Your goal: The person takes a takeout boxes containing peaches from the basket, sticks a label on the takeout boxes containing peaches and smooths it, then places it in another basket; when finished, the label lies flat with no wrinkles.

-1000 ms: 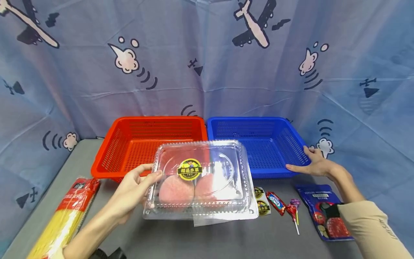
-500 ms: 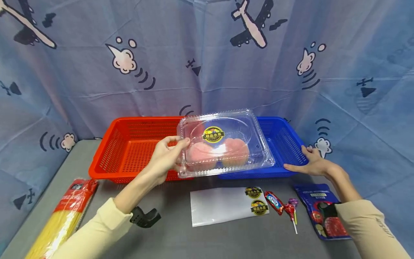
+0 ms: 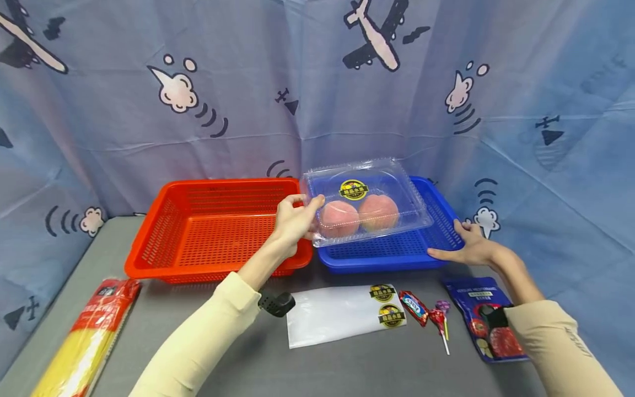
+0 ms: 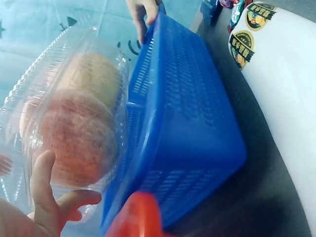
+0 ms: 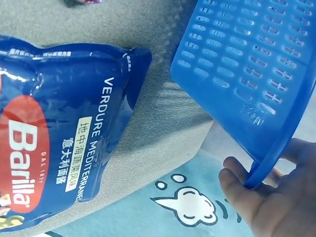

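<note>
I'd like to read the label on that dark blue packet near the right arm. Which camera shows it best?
The right wrist view: the blue packet fills the frame, with "Barilla" and "Verdure Mediterranee" legible. In the head view the packet is small, partly hidden by the sleeve, its print unreadable. The left wrist view shows at most its edge.

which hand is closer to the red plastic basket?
Left. The left hand grips the clear plastic clamshell box of peaches right above the red plastic basket; the right hand holds the blue plastic basket's far side.
</note>
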A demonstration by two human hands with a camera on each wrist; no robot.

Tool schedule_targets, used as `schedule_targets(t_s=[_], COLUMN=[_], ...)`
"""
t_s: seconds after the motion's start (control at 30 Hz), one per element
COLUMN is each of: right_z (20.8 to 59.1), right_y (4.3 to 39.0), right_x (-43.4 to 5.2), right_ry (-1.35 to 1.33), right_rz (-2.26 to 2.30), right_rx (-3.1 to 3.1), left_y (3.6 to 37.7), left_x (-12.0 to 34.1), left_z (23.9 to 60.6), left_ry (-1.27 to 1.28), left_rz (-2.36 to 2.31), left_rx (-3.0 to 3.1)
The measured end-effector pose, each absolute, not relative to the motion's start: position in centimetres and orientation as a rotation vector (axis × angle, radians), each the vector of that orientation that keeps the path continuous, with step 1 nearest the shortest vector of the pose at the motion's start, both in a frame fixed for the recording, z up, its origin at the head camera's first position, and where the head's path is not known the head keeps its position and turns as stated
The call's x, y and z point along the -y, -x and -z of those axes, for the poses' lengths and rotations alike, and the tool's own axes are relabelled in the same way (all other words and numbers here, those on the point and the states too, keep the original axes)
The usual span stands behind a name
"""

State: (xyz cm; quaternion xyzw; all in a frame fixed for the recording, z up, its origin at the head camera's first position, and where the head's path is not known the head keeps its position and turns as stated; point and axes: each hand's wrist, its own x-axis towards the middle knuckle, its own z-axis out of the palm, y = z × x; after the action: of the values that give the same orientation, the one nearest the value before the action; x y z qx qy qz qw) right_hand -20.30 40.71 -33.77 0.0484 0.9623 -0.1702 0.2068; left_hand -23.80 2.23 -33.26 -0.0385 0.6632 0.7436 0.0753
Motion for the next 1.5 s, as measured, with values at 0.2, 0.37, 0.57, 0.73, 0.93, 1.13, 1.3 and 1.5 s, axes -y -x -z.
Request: schedule_targets(t_s=[0.2,0.37,0.57,0.73,0.93,1.13,1.3,1.5], right_z=[33.9,34.0,34.2,34.1,34.1,34.0,33.9,34.2], right_y=[20.5,20.4,20.2,20.2,20.1,20.2,20.2,20.1], right_x=[-40.7,-40.7,-40.8,-40.9,-41.0,-40.9,-40.9,-40.8], right_ry=[-0.118,-0.137,-0.139,-0.143,-0.144,-0.124,-0.123,-0.121], right_rz=[0.492,0.494,0.505,0.517,0.534,0.511,0.532,0.534], right_rx=[-2.674,-2.680,-2.683,-2.678,-2.667,-2.680,-2.670,-2.677], left_y=[24.2,23.9,23.8,24.8,24.8,23.3,22.7,22.5], left_x=[-4.4,-5.9,-6.9,-7.5,-7.6,-7.4,-7.7,-7.8], left_z=[34.4,35.0,35.6,36.5,36.0,34.9,35.3,35.7], left_ry=[0.083,0.060,0.001,-0.089,-0.213,-0.366,-0.454,-0.569], left_rz=[-2.165,-1.865,-1.681,-1.502,-1.270,-1.185,-1.071,-0.947], left_rx=[-2.243,-2.642,-2.766,-2.876,-2.850,-2.625,-2.687,-2.805])
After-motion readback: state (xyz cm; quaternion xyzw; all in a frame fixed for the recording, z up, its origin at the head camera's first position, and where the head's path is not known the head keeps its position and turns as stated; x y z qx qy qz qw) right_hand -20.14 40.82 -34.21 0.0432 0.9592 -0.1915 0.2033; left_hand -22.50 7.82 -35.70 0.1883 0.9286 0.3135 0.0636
